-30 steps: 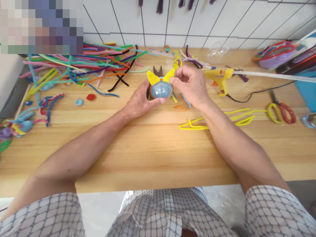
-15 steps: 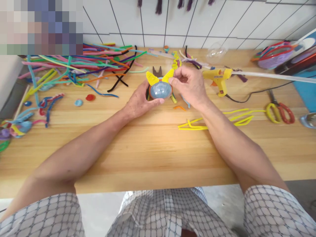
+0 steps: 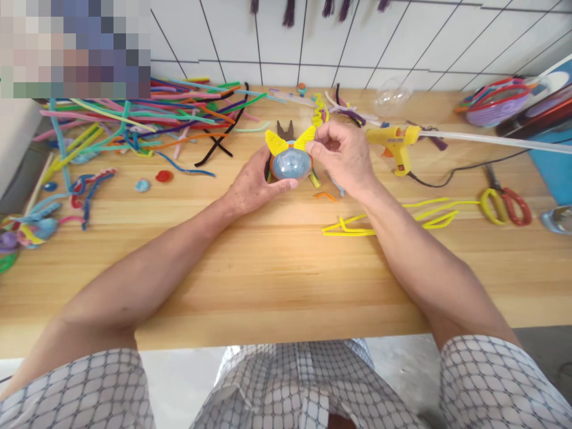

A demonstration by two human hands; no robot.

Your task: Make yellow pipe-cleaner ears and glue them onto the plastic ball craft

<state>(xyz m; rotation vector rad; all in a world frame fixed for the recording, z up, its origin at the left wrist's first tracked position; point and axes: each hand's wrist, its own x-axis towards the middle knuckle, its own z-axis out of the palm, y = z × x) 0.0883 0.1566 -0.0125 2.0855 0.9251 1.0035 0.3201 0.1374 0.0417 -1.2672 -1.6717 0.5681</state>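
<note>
A clear plastic dome (image 3: 291,164) with a blue inside and an orange rim sits at the middle of the wooden table. Two yellow pipe-cleaner ears (image 3: 276,143) stand up from its far edge. My left hand (image 3: 254,185) curls round the dome's left side, the thumb along its near edge and the other fingers partly hidden behind it. With thumb and forefinger, my right hand (image 3: 342,152) pinches the right yellow ear (image 3: 305,138). Behind the dome show the dark jaws of pliers (image 3: 285,128), and a short orange pipe-cleaner piece (image 3: 325,195) lies in front.
Loose coloured pipe cleaners (image 3: 179,119) spread over the back left. A yellow glue gun (image 3: 397,146) with a long glue stick and black cord lies right of my hand. Yellow pipe cleaners (image 3: 348,231), scissors (image 3: 504,205) and a clear ball half (image 3: 391,96) are also on the right.
</note>
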